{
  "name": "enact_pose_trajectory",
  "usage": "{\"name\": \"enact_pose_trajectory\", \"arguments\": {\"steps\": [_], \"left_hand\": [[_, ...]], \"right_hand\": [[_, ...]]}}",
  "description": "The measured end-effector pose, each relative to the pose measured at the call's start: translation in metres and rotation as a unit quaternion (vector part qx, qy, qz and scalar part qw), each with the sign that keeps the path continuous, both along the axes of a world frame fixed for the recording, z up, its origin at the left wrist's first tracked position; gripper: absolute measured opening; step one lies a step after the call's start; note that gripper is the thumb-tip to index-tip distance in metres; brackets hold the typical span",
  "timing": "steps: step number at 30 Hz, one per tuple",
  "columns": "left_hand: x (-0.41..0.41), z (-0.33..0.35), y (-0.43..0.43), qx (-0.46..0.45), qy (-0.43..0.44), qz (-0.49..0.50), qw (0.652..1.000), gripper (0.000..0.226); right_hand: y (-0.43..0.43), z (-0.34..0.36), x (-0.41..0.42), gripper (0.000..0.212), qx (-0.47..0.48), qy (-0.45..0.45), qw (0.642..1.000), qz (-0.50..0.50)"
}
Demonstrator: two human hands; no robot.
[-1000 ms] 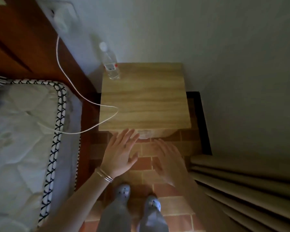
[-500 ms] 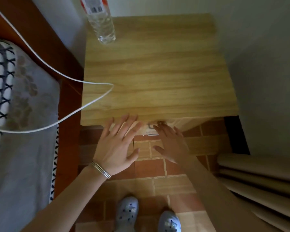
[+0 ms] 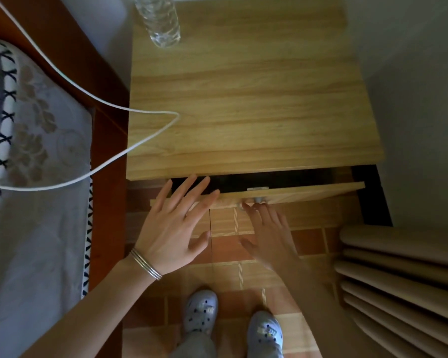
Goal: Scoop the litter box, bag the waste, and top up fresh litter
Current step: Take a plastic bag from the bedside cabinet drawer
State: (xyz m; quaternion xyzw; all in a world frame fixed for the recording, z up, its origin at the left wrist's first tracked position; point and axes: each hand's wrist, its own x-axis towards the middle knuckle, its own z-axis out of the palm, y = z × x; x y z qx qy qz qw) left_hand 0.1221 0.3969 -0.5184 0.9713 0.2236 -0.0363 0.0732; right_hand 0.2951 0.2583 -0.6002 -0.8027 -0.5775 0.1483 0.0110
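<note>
No litter box, scoop, bag or litter shows in the head view. A light wooden nightstand [image 3: 243,99] stands in front of me, and its drawer [image 3: 308,193] is pulled out a little, showing a dark gap. The fingertips of my right hand [image 3: 269,233] hook on the small metal drawer knob [image 3: 258,199], with the thumb held apart. My left hand [image 3: 173,228] is spread flat, fingers straight, over the drawer front's left end; it wears thin bracelets and holds nothing.
A clear water bottle [image 3: 161,19] stands on the nightstand's far left corner. A white cable [image 3: 130,148] loops from the bed [image 3: 36,177] onto the tabletop. Folded beige curtain [image 3: 398,280] hangs at right. My feet in grey clogs [image 3: 201,310] stand on brown floor tiles.
I have leaned in closer to the nightstand. My right hand reached the knob and the drawer has come out a little; it was closed before. My left hand stayed spread.
</note>
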Motion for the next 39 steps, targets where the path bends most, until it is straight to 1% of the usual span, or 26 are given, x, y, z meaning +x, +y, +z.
{"name": "enact_pose_trajectory", "arguments": {"steps": [5,11,15,18,22,24,26,27,29,31,34,35,37,39], "left_hand": [[-0.010,-0.008,-0.018,-0.022,0.016,-0.005,1.000,0.067],[-0.026,-0.016,-0.037,-0.042,0.034,-0.003,0.999,0.067],[-0.029,-0.019,-0.046,-0.051,0.033,-0.001,0.998,0.065],[-0.030,-0.024,-0.055,-0.062,0.051,-0.002,0.997,0.066],[-0.031,-0.026,-0.059,-0.066,0.072,-0.013,0.995,0.068],[-0.033,-0.020,-0.058,-0.064,0.067,-0.009,0.996,0.068],[-0.033,-0.012,-0.056,-0.062,0.061,-0.004,0.996,0.068],[-0.034,-0.009,-0.055,-0.062,0.059,0.000,0.996,0.067],[-0.033,-0.002,-0.051,-0.063,0.056,0.004,0.996,0.068],[-0.031,0.004,-0.046,-0.063,0.048,0.005,0.997,0.069],[-0.024,0.015,-0.036,-0.045,0.020,0.012,0.999,0.068],[-0.021,0.018,-0.030,-0.037,0.011,0.015,0.999,0.068],[-0.013,0.021,-0.018,-0.024,-0.002,0.023,0.999,0.068],[-0.006,0.020,-0.007,-0.020,-0.001,0.029,0.999,0.069]], "right_hand": [[-0.021,-0.004,-0.013,0.082,0.006,-0.002,1.000,-0.011],[-0.048,-0.010,-0.028,0.075,0.023,-0.011,1.000,-0.017],[-0.073,-0.020,-0.043,0.070,0.007,-0.026,1.000,0.002],[-0.081,-0.030,-0.048,0.069,-0.005,-0.035,0.999,0.016],[-0.084,-0.023,-0.052,0.069,-0.010,-0.015,1.000,0.015],[-0.094,-0.008,-0.055,0.062,0.031,0.025,0.999,0.015],[-0.102,0.015,-0.056,0.042,0.102,0.079,0.992,0.004],[-0.103,0.028,-0.054,0.036,0.142,0.103,0.984,-0.009],[-0.092,0.052,-0.044,0.032,0.216,0.125,0.968,-0.032],[-0.071,0.065,-0.027,0.034,0.233,0.126,0.963,-0.048],[-0.027,0.059,0.001,0.042,0.185,0.115,0.974,-0.061],[-0.012,0.053,0.009,0.046,0.149,0.117,0.980,-0.061],[0.013,0.038,0.020,0.059,0.048,0.120,0.991,-0.045],[0.032,0.021,0.028,0.071,-0.030,0.090,0.995,-0.011]]}}
